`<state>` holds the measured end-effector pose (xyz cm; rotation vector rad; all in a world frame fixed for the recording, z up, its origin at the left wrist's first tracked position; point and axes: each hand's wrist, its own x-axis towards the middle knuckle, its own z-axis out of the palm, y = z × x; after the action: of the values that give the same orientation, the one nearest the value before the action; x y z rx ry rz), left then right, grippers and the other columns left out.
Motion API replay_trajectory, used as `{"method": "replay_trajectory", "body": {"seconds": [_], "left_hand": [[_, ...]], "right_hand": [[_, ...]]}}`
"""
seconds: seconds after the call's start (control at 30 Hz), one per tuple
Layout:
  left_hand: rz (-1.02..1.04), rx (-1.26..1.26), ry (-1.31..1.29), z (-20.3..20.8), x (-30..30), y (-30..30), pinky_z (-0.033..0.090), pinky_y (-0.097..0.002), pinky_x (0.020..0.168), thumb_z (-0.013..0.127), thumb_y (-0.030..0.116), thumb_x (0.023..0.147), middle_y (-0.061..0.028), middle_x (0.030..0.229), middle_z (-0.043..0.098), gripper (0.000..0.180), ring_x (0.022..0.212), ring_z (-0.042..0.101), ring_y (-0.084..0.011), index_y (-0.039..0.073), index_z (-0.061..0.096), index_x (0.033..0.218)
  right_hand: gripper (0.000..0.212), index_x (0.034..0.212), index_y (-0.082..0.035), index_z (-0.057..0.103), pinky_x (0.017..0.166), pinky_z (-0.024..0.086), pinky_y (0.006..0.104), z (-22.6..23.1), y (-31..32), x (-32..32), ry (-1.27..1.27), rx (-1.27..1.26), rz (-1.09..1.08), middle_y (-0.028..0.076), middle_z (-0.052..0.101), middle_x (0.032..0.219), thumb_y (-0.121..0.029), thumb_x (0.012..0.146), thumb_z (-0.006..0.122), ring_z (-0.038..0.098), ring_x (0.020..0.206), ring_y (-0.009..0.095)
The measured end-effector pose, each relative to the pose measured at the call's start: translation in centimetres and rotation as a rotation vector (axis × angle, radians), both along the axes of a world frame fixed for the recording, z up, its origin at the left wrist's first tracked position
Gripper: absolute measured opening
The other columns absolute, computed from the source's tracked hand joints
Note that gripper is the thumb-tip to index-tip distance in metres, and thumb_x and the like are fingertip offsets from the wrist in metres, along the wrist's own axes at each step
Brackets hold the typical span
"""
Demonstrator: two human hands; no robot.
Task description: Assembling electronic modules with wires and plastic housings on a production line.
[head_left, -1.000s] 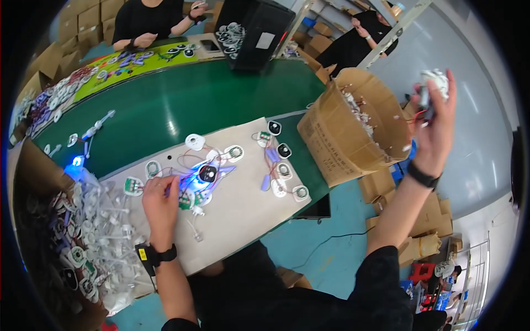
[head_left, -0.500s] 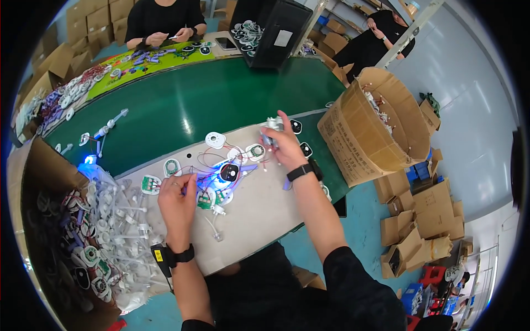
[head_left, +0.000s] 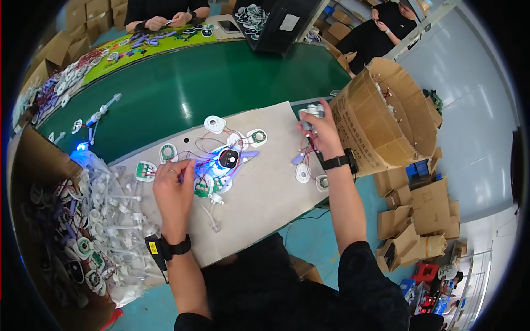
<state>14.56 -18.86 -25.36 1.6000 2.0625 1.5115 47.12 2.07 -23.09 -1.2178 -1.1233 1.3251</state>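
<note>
My right hand (head_left: pixel 327 131) is closed around a bunch of small grey-and-white cylindrical parts (head_left: pixel 311 115), held up beside the large carton. Below it lie red wires, a purple stick-like part (head_left: pixel 298 160) and a white oval plate (head_left: pixel 302 173). My left hand (head_left: pixel 173 190) has thumb and fingers pressed together at the edge of a wired cluster; what they pinch, if anything, is hidden. In that cluster are a black-faced round unit (head_left: pixel 229 159), green circuit boards (head_left: pixel 203 187) and purple parts under glowing blue light. Another green board (head_left: pixel 145 171) rests beside my left fingers.
A carton (head_left: pixel 367 118) stands at the right. A box (head_left: pixel 25 160) of wired parts and clear plastic pieces (head_left: pixel 113 212) sits at the left. Beyond the green table (head_left: pixel 221 77) a person works near a black bin (head_left: pixel 279 25); another person stands at the far right.
My right hand has moved right with the grey-and-white parts, away from the cluster and closer to the large carton. The left hand stays beside the cluster.
</note>
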Motion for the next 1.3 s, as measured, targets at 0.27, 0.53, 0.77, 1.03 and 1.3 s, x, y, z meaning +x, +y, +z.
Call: {"method": "replay_trajectory", "body": {"seconds": [0.27, 0.53, 0.77, 1.03, 1.3], "left_hand": [[0.008, 0.007, -0.010, -1.1, 0.1, 0.4, 0.047, -0.0377, 0.066, 0.074, 0.012, 0.087, -0.0108, 0.076, 0.064, 0.010, 0.072, 0.059, -0.0271, 0.001, 0.073, 0.087], [0.006, -0.016, -0.003, -0.1, 0.2, 0.0, 0.048, -0.0384, 0.068, 0.073, 0.011, 0.087, -0.0116, 0.077, 0.064, 0.010, 0.074, 0.059, -0.0280, 0.001, 0.074, 0.089], [0.003, 0.005, 0.001, -0.4, -0.1, 0.2, 0.048, -0.0388, 0.069, 0.073, 0.012, 0.088, -0.0118, 0.077, 0.064, 0.011, 0.074, 0.059, -0.0288, 0.001, 0.074, 0.088], [0.002, 0.016, 0.007, -0.5, -0.1, 0.2, 0.047, -0.0391, 0.070, 0.073, 0.013, 0.087, -0.0115, 0.077, 0.065, 0.011, 0.073, 0.059, -0.0295, 0.002, 0.074, 0.087], [-0.009, 0.016, 0.020, -0.9, 0.0, 0.3, 0.047, -0.0387, 0.070, 0.073, 0.013, 0.087, -0.0115, 0.076, 0.064, 0.011, 0.073, 0.059, -0.0292, 0.002, 0.074, 0.088]], "right_hand": [[0.089, 0.153, -0.011, 0.029, 0.072, 0.057, 0.0346, -4.1, -0.8, -5.7, -0.755, 0.161, -0.069, 0.018, 0.066, 0.114, -0.014, 0.080, 0.078, 0.069, 0.087, 0.024], [0.066, 0.149, -0.012, 0.037, 0.091, 0.050, 0.0347, -3.0, 1.0, -2.5, -0.701, 0.037, 0.016, 0.016, 0.065, 0.120, -0.031, 0.094, 0.068, 0.066, 0.103, 0.026], [0.042, 0.133, -0.016, 0.051, 0.087, 0.049, 0.0391, -1.9, 0.9, -1.2, -0.950, 0.213, 0.084, 0.017, 0.065, 0.102, -0.016, 0.094, 0.066, 0.064, 0.098, 0.030], [0.042, 0.125, -0.014, 0.057, 0.088, 0.050, 0.0409, -1.5, 1.1, 0.8, -1.196, 0.479, 0.003, 0.018, 0.066, 0.104, -0.014, 0.086, 0.074, 0.064, 0.100, 0.036], [0.028, 0.114, -0.005, 0.058, 0.059, 0.050, 0.0237, -1.8, 1.9, 1.5, -0.500, 0.104, 0.054, 0.002, 0.062, 0.082, -0.008, 0.090, 0.072, 0.060, 0.067, 0.010]]}}
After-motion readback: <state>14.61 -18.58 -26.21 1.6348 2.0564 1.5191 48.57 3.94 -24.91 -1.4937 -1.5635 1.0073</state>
